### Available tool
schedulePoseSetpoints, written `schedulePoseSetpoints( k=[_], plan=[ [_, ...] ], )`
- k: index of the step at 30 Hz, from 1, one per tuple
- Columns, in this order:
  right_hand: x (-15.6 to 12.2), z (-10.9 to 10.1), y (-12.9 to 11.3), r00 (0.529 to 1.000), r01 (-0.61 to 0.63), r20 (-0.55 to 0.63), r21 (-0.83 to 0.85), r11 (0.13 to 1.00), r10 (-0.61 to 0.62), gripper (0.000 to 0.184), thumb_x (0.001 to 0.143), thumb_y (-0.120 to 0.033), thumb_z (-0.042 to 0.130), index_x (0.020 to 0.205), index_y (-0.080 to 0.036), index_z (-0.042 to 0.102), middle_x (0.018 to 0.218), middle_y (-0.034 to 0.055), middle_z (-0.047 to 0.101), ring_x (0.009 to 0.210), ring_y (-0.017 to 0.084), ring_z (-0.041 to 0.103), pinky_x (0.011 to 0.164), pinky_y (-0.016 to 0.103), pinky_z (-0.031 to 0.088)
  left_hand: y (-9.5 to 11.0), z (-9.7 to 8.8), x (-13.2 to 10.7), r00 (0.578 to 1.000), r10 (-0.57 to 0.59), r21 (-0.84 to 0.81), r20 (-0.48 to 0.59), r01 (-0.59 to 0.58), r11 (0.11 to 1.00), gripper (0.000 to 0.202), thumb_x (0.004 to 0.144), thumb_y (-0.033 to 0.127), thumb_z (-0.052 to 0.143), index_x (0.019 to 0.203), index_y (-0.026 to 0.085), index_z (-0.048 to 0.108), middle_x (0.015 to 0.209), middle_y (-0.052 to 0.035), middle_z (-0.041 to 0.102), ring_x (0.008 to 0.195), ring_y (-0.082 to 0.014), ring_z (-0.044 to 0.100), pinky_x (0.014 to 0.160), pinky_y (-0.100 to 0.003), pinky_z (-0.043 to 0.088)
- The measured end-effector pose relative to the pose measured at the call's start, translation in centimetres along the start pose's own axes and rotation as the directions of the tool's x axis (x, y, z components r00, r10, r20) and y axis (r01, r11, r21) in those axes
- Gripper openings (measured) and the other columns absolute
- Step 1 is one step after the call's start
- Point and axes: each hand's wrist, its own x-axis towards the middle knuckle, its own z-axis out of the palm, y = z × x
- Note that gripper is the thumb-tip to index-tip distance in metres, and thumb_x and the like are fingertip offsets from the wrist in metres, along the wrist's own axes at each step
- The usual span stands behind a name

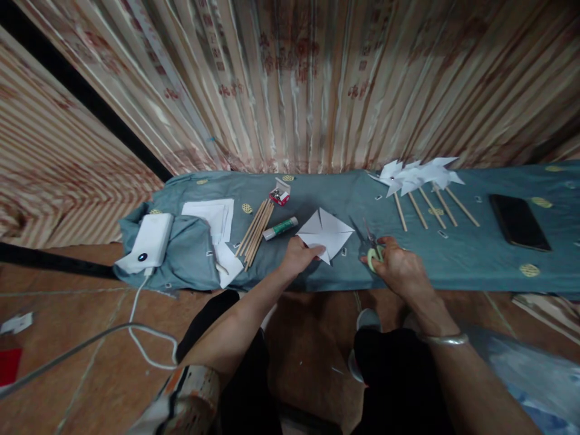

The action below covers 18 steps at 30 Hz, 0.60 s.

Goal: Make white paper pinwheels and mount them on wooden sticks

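A square sheet of white paper (330, 232), with slits cut in from its corners, lies turned like a diamond near the table's front edge. My left hand (299, 255) pinches its lower left side between thumb and fingers. To the right of the paper, my right hand (399, 266) is closed round the light green handles of a pair of scissors (372, 256). Their blades point away from me, apart from the paper. Left of the sheet lie a glue stick (281, 228) and a bundle of thin wooden sticks (256, 232).
Several paper pinwheels (421, 175) on sticks lie at the back right, near a black phone (519, 221). A small open red box (280, 193) holds metal bits. White paper sheets (222, 217) and a white power bank (151, 240) with a cable are on the left. A curtain (290, 90) hangs behind.
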Motion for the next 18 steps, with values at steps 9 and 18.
schedulePoseSetpoints(
  k=[9,18],
  plan=[
    [1.6,-0.5,-1.3,0.996,-0.088,-0.017,-0.044,0.995,0.087,0.044,0.089,-0.035,0.052,0.122,-0.005,0.054,0.085,0.0223,0.073,0.086,0.038,0.071,0.074,0.042,0.050,-0.3,-0.7,-0.1,0.995,0.017,-0.143,0.093,-0.004,0.990,0.036,0.060,0.005,0.073,0.094,0.012,0.064,0.077,-0.0001,0.068,0.064,-0.0121,0.064,0.061,-0.025,0.056],
    [2.8,-0.5,-2.3,0.994,-0.096,0.034,-0.097,0.991,0.100,0.038,0.089,-0.040,0.053,0.110,-0.011,0.065,0.084,0.0218,0.072,0.082,0.035,0.071,0.069,0.040,0.049,-0.7,-4.4,-1.1,0.989,0.149,0.182,0.021,-0.150,0.972,0.058,0.070,0.011,0.072,0.126,0.014,0.057,0.089,-0.0037,0.071,0.061,-0.0110,0.064,0.062,-0.024,0.055]
  ],
)
